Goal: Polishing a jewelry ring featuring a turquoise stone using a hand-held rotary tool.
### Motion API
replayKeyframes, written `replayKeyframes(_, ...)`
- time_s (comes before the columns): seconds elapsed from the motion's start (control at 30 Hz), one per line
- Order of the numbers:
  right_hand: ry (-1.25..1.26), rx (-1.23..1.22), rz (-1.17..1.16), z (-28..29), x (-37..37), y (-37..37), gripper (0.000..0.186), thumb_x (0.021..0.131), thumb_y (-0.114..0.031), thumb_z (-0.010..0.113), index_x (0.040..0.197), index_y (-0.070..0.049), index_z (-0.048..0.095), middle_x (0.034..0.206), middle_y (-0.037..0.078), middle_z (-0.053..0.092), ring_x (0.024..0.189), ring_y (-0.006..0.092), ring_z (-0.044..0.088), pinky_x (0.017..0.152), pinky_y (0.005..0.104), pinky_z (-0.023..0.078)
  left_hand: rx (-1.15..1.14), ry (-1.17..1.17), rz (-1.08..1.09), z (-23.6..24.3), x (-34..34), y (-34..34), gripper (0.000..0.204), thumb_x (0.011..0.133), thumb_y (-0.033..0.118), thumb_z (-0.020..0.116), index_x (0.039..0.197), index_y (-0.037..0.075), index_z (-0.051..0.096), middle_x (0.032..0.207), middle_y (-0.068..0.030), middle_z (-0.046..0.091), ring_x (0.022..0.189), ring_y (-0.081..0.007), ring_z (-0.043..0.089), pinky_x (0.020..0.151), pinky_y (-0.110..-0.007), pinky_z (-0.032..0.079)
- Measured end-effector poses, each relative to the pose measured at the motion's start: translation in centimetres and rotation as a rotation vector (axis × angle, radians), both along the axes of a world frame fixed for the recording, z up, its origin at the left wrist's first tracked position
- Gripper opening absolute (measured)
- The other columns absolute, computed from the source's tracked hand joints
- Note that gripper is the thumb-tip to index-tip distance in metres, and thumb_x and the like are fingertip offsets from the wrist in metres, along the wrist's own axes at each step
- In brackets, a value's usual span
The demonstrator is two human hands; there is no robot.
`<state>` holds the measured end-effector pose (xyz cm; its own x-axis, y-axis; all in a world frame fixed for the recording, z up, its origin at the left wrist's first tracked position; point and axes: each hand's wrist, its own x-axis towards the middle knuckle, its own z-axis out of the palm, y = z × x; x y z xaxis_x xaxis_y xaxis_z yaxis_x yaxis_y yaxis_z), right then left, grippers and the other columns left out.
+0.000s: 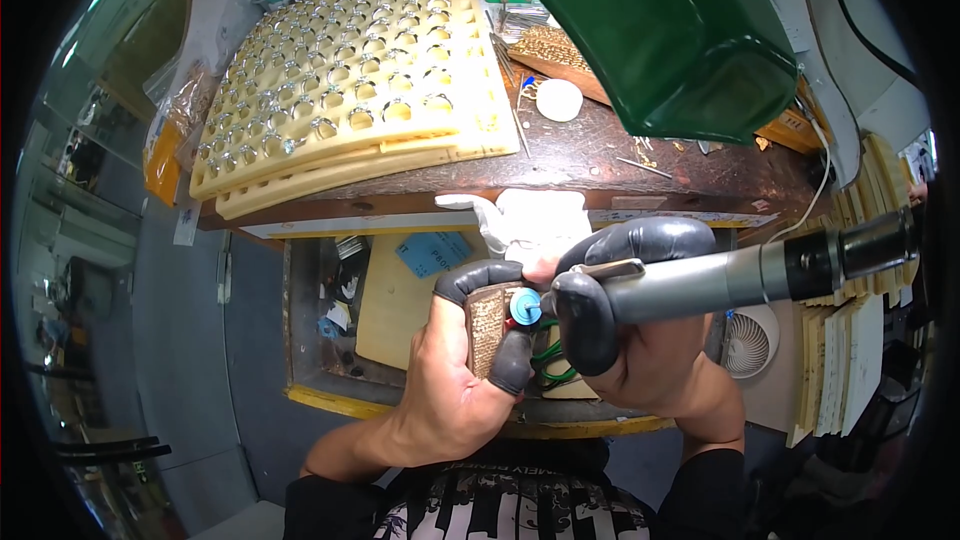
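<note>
Silver-grey cylindrical metal handpiece [700, 285] lies in the right hand [655, 360], above an open drawer with a yellow front edge [340, 402] and just before the dark brown wooden desk [590, 162]. A small round blue disc [525, 306] sits at its tip, pointing toward the left hand [450, 380]. The right hand is closed around the front part of the handpiece, with black rubbery covers on thumb and finger; the left hand grips a brown block with a woven-looking surface [488, 330], right beside the disc.

The likeliest trouble is a slip: the disc sits between the left hand's covered finger and thumb, so if it turns (I cannot tell whether it is spinning), a small jerk could bring it against a cover and grab or tear it. Pressing too hard might twist the block in its grip, and the handpiece's long rear end could magnify any wobble. The crumpled white cloth-like bundle [545, 225] at the desk edge is near enough to catch if the tip strays. Anything small knocked loose could drop into the cluttered drawer. The pale yellow trays [330, 155] of silver-coloured rings, well apart, seem at less risk.
</note>
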<state>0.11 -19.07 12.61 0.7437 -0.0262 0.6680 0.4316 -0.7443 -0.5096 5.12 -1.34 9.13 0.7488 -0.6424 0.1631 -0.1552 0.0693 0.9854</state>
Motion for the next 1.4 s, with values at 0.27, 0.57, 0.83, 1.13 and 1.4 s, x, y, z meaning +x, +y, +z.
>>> replayKeyframes(0.27,0.025,0.028,0.02,0.2,-0.1,-0.1,0.009,0.092,-0.006,0.064,0.093,0.0,0.071,0.083,0.008,0.069,0.072,0.0177,0.067,0.066,0.0299,0.052,-0.035,0.008,0.023,-0.4,0.0,-0.1,0.046,0.096,0.016,0.063,0.132,-0.001,0.042,0.096,-0.0077,0.066,0.069,-0.0069,0.062,0.061,-0.023,0.052)
replayKeyframes(0.57,0.003,0.049,0.027,0.2,0.1,-0.2,0.012,0.094,-0.007,0.062,0.093,0.0,0.071,0.081,0.007,0.068,0.069,0.016,0.065,0.063,0.0288,0.051,-0.09,0.07,0.014,-0.9,-0.2,-0.2,0.045,0.097,0.018,0.061,0.134,0.0,0.04,0.092,-0.0055,0.064,0.066,-0.0059,0.06,0.058,-0.022,0.051)
replayKeyframes(0.83,-0.029,0.062,0.019,0.0,0.3,0.1,0.012,0.094,-0.009,0.063,0.093,-0.001,0.072,0.08,0.006,0.068,0.068,0.0176,0.065,0.063,0.0298,0.05,-0.09,0.031,0.021,-1.1,-0.2,-0.2,0.045,0.097,0.017,0.061,0.134,0.0,0.041,0.094,-0.0062,0.065,0.07,-0.0063,0.061,0.061,-0.022,0.052)
replayKeyframes(1.13,0.065,-0.005,0.014,0.6,-0.1,-0.2,0.014,0.095,-0.009,0.062,0.095,-0.001,0.073,0.077,0.006,0.066,0.066,0.016,0.064,0.063,0.0288,0.05,-0.097,0.005,0.049,-1.6,-0.2,-0.3,0.046,0.095,0.014,0.064,0.133,-0.003,0.042,0.107,-0.0115,0.065,0.085,-0.0114,0.064,0.073,-0.027,0.054)
replayKeyframes(1.4,0.033,0.021,0.016,0.4,0.1,0.0,0.015,0.095,-0.009,0.062,0.096,-0.001,0.074,0.079,0.006,0.065,0.066,0.0156,0.063,0.062,0.029,0.05,-0.062,-0.012,-0.001,-1.2,-0.1,-0.1,0.049,0.097,0.019,0.06,0.134,-0.004,0.038,0.126,-0.0147,0.053,0.113,-0.0167,0.055,0.102,-0.033,0.044)
